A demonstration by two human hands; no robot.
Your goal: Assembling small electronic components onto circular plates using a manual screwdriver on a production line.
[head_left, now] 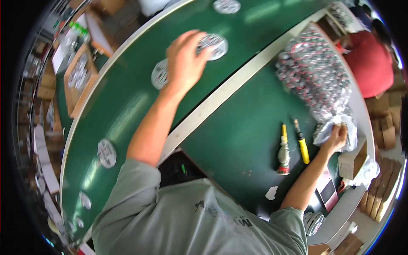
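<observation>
Over the green work surface on the left, my left hand (185, 63) is closed at the left edge of a round white disc (219, 47) with dark markings, thumb on its near side and fingers on its far side. A similar disc (159, 75) lies beside my left wrist, partly covered by it. At the right, my right hand (338, 137) is closed at a clear plastic bag (324, 135). Its fingertips are partly hidden, so I cannot tell what they pinch. Just above it lies a large bubbly clear pack (316, 70) of small dark and red parts.
More white discs (106, 153) lie along the green surface. A pale rail (212, 97) divides it from my table. A yellow-handled tool (302, 146) and a slim red-based tool (284, 151) lie left of my right forearm. A small carton (352, 163) stands nearby. A person in red (369, 63) sits far right.
</observation>
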